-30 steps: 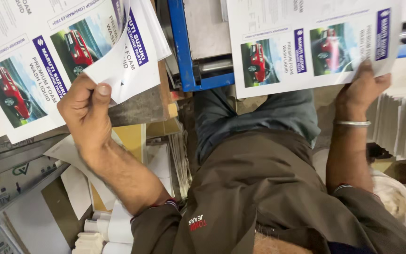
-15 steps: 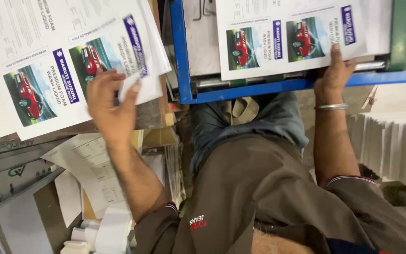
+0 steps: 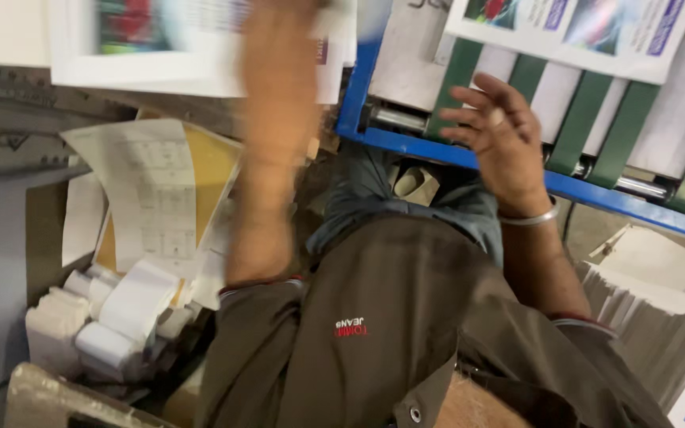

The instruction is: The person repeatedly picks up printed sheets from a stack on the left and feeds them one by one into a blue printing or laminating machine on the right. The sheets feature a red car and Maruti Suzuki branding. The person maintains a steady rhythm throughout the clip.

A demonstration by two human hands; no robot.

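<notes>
Both hands have shifted since the earlier frames: the right hand (image 3: pixel 501 139) has let go of the printed sheets (image 3: pixel 588 28) and hovers, fingers spread and empty, over the blue front rail (image 3: pixel 406 143) of the machine's green-belted bed (image 3: pixel 588 127); those sheets lie near the bed's upper right edge, apart from the hand; the left hand (image 3: pixel 279 47), blurred in motion, is raised against a white printed sheet (image 3: pixel 160 43) at upper left, and whether it grips it cannot be told; paper rolls (image 3: pixel 120 309) sit at lower left.
</notes>
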